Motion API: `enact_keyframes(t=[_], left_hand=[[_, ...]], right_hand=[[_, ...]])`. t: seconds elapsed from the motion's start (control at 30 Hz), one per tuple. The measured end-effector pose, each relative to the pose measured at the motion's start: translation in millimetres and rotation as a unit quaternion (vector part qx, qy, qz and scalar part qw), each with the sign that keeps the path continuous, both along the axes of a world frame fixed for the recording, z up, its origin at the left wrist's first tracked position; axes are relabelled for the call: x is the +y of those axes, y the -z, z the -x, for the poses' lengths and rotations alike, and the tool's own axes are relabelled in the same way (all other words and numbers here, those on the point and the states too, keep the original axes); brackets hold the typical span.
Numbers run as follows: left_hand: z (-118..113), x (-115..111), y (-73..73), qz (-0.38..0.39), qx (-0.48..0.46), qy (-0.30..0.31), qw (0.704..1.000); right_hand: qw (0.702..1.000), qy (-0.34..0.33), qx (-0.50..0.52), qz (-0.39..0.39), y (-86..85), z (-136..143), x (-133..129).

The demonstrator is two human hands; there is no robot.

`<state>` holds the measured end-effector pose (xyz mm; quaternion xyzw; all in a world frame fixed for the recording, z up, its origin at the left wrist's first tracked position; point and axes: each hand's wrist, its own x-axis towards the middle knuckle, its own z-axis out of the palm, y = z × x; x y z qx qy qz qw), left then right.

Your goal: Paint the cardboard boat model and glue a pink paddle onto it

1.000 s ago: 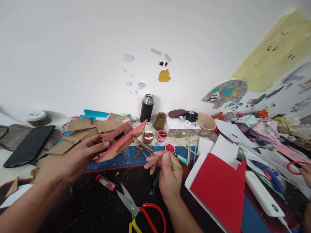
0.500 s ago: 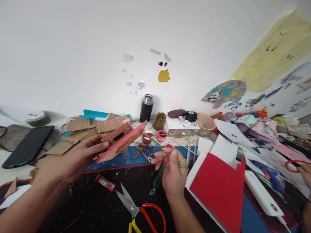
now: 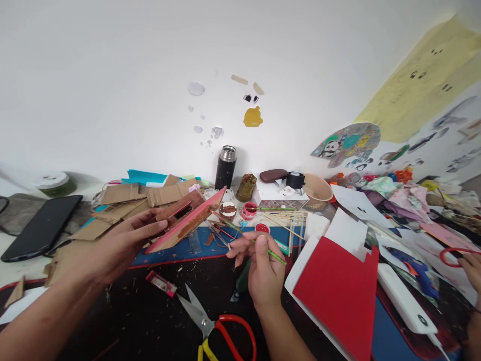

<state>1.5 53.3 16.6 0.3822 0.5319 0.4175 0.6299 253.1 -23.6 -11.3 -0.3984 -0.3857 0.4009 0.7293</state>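
My left hand (image 3: 139, 230) grips a cardboard piece (image 3: 191, 218) by its left end and holds it tilted above the mat. Its near strip is pink with brown paint over part of it, and the panel behind is brown. Between the thumb and fingers of my right hand (image 3: 265, 263) is a slim green paintbrush (image 3: 276, 255). The brush tip points up and left, close to the cardboard's right end; whether it touches, I cannot tell. Behind the brush stand an open jar of brown paint (image 3: 228, 211) and a jar of pinkish-red paint (image 3: 248, 210).
Scissors (image 3: 205, 321) and a small pink-ended box (image 3: 161, 283) lie on the dark mat in front. Red paper (image 3: 336, 296) is at the right, beside a white power strip (image 3: 408, 298). A black flask (image 3: 226, 168) stands behind. Another person's hand (image 3: 471, 265) holds red-handled scissors at far right.
My right hand and the paintbrush have shifted slightly left, bringing the tip nearer the cardboard piece. The left hand and cardboard look nearly unmoved.
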Motion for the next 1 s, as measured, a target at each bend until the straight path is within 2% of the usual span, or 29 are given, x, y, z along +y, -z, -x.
enact_keyframes(t=[0.17, 0.37, 0.53, 0.7, 0.87, 1.0], left_hand=[[-0.7, 0.7, -1.4, -0.002, -0.023, 0.028, 0.999], [1.7, 2.3, 4.3, -0.001, -0.004, 0.019, 1.0], [1.7, -0.1, 2.1, -0.01, 0.009, 0.023, 1.0], [0.1, -0.9, -0.6, 0.001, 0.0, 0.023, 1.0], [3.2, 0.6, 4.2, -0.007, -0.014, 0.04, 0.999], [2.4, 0.4, 2.2, -0.007, -0.006, 0.023, 1.0]], right_hand=[[0.999, 0.034, 0.019, 0.01, -0.7, -6.9, 3.5], [0.999, 0.006, 0.035, -0.018, -1.3, -4.7, 0.9], [0.999, -0.008, 0.04, -0.017, 0.9, -1.5, 0.0], [0.999, 0.003, 0.039, -0.011, 1.8, -3.4, 1.3], [0.998, 0.025, 0.05, -0.01, -1.7, -8.5, 3.3], [0.998, 0.009, 0.059, -0.021, -2.8, -6.1, 1.7]])
